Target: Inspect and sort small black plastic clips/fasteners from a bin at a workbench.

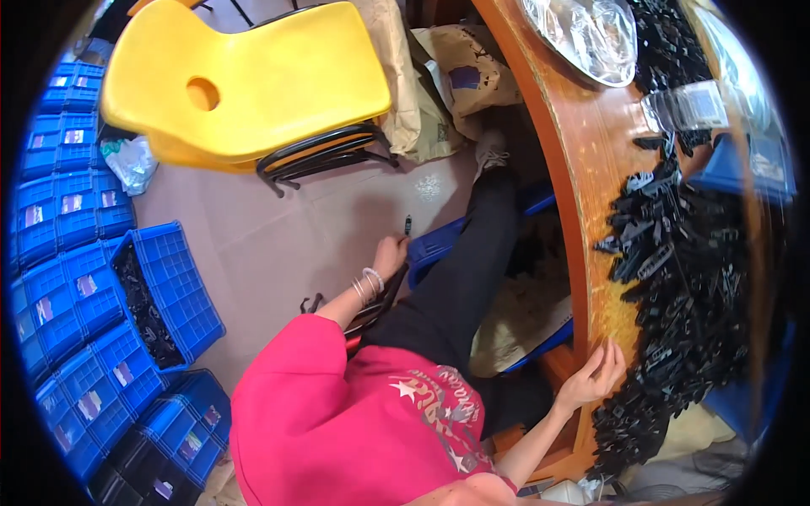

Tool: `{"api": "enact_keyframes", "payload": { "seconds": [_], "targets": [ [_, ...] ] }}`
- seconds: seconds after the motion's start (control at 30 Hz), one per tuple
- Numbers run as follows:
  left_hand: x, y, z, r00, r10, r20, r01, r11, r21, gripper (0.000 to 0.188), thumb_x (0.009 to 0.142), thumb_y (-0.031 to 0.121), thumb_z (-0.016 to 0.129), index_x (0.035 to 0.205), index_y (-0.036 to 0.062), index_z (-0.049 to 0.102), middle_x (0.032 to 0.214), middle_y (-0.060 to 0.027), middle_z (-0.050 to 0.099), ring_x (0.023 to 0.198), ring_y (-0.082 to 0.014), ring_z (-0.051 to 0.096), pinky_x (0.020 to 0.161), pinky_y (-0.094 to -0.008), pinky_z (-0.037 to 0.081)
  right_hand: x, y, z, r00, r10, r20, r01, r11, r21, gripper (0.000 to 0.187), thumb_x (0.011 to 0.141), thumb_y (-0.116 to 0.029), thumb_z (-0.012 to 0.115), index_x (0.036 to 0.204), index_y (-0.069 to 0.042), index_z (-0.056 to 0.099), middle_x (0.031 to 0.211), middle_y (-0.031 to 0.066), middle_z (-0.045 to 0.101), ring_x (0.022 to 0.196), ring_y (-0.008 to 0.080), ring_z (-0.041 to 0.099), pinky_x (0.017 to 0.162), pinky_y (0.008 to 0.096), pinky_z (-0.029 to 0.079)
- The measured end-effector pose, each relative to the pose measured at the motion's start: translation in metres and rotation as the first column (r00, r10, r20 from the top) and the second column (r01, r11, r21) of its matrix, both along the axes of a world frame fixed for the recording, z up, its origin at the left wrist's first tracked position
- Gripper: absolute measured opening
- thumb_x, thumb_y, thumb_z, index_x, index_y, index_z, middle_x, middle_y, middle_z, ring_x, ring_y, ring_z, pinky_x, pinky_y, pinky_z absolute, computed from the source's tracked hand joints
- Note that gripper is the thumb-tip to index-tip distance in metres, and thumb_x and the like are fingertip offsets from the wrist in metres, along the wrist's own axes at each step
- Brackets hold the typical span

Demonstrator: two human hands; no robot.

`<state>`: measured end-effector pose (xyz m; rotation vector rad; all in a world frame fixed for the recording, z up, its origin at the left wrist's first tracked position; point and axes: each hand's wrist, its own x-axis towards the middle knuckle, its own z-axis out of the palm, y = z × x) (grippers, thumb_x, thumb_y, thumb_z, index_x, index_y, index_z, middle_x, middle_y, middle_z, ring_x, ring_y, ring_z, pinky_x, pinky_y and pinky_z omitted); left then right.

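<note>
My left hand, with bangles on the wrist, reaches down toward the floor. A small black part lies on the floor just beyond its fingertips, and the hand holds nothing. My right hand rests with spread fingers on the edge of the wooden table. It touches the edge of a big heap of black plastic parts and grips none. My pink shirt and black trousers fill the lower middle.
A yellow plastic chair stands on the floor at the top left. Stacked blue crates line the left side, and one open crate holds black parts. Clear plastic bags lie on the table. Brown paper sacks and a blue crate sit under it.
</note>
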<state>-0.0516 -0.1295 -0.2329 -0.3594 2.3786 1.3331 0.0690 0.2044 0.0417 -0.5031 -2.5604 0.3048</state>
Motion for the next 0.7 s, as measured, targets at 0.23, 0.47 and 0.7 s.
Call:
{"api": "enact_keyframes", "payload": {
  "seconds": [0.23, 0.47, 0.7],
  "targets": [
    [0.015, 0.033, -0.194, 0.955, -0.032, 0.295, 0.094, 0.976, -0.196, 0.044, 0.091, 0.008, 0.050, 0.134, 0.0075, 0.058, 0.115, -0.0281, 0.066, 0.102, -0.0458, 0.066, 0.089, -0.0509, 0.054, -0.033, -0.010, -0.009, 0.982, -0.072, 0.174, 0.026, 0.967, 0.253, 0.032, 0.103, -0.011, 0.049, 0.124, 0.008, 0.062, 0.125, 0.0230, 0.055, 0.114, 0.0377, 0.053, 0.099, 0.0479, 0.041],
    [0.004, 0.050, -0.279, 0.807, -0.175, 0.564, 0.388, 0.877, -0.283, 0.036, 0.097, 0.017, 0.047, 0.132, 0.0098, 0.057, 0.142, -0.0294, 0.046, 0.132, -0.0496, 0.044, 0.109, -0.0560, 0.040, -0.053, 0.002, -0.024, 0.969, -0.127, 0.210, 0.038, 0.924, 0.382, 0.036, 0.104, -0.016, 0.045, 0.124, 0.008, 0.061, 0.125, 0.0246, 0.055, 0.113, 0.0402, 0.053, 0.099, 0.0501, 0.040],
    [-0.017, 0.058, -0.292, 0.756, -0.133, 0.641, 0.432, 0.837, -0.335, 0.029, 0.097, 0.019, 0.052, 0.118, 0.0048, 0.067, 0.126, -0.0231, 0.062, 0.118, -0.0399, 0.060, 0.103, -0.0496, 0.047, -0.058, -0.003, -0.020, 0.967, -0.127, 0.222, 0.033, 0.924, 0.381, 0.037, 0.104, -0.018, 0.043, 0.123, 0.008, 0.061, 0.124, 0.0256, 0.055, 0.112, 0.0414, 0.053, 0.099, 0.0510, 0.040]
  ]
}}
